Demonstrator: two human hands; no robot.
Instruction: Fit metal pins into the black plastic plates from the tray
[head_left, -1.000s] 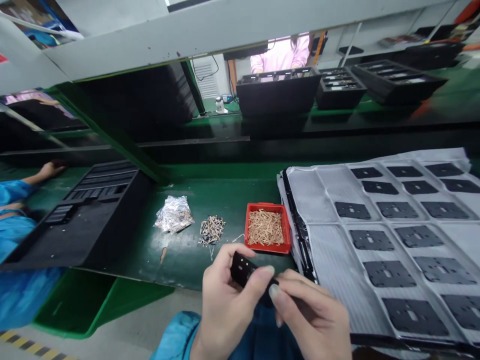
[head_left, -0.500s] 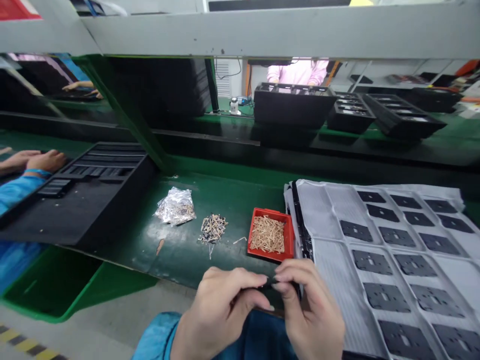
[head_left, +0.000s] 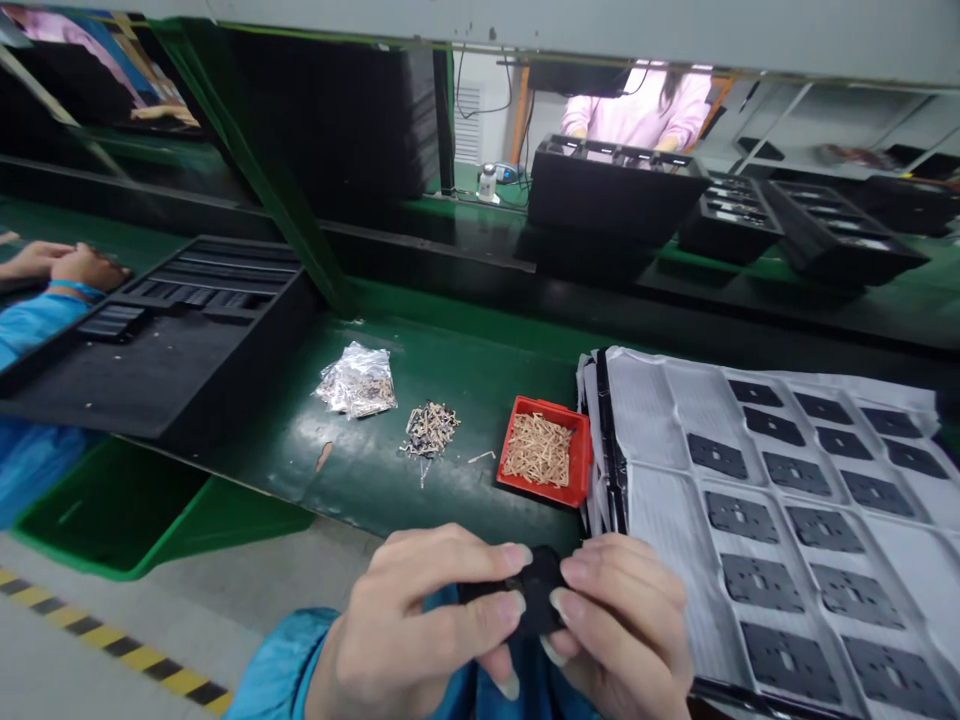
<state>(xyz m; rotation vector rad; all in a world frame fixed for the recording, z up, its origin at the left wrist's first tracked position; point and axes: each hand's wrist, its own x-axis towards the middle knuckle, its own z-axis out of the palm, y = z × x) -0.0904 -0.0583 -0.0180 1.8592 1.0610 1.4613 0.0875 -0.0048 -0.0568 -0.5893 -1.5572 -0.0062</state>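
Observation:
A small flat black plate (head_left: 541,590) is held between my two hands near the table's front edge. My left hand (head_left: 427,610) pinches its left side between thumb and fingers. On the right edge, the fingertips and thumb of my right hand (head_left: 622,610) press against it. My fingers cover much of the plate, so its details are partly hidden. Just beyond my hands sits a red bin (head_left: 581,465) full of small tan pieces (head_left: 536,450). To its left lie a loose pile of small tan and dark parts (head_left: 430,430) and a clear plastic bag (head_left: 358,380) of similar parts.
On the right, a white compartmented sheet (head_left: 660,520) carries rows of black plates (head_left: 761,582). A black tray (head_left: 187,370) stands at left, beside a co-worker's hands (head_left: 82,268). Below the table edge is a green bin (head_left: 172,530). A green post (head_left: 277,180) rises behind.
My hands have tilted the black plate so more of its face shows. The camera view has tipped downward, and the right fingers have shifted along the plate's edge.

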